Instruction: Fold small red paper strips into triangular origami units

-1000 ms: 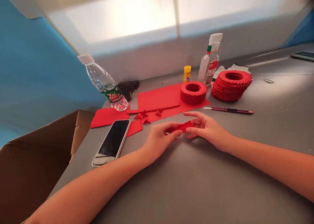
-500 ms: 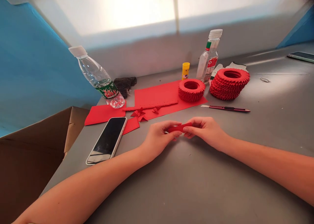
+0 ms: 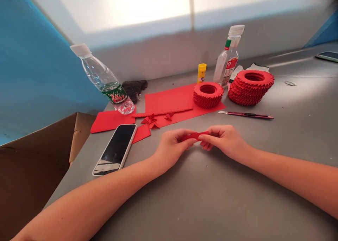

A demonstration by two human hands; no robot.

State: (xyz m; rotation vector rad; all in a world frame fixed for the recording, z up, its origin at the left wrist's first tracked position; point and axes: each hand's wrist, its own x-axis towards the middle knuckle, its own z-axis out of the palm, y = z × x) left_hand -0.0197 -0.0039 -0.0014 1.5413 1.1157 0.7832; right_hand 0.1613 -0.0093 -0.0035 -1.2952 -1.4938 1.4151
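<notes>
My left hand (image 3: 171, 149) and right hand (image 3: 224, 141) are closed, pinching a small red paper strip (image 3: 195, 135) between them, phone (image 3: 115, 149) off left.

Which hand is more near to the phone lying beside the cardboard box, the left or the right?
Left. The left hand is just right of the smartphone, not touching it. The right hand is farther away, beyond the left hand. Both pinch a red paper strip.

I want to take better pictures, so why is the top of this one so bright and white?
In the head view, the pale panel is so bright it glows white, a pale glare lies on the gray table, and soft shadows fall under the left hand and right hand around the red paper strip.
</notes>
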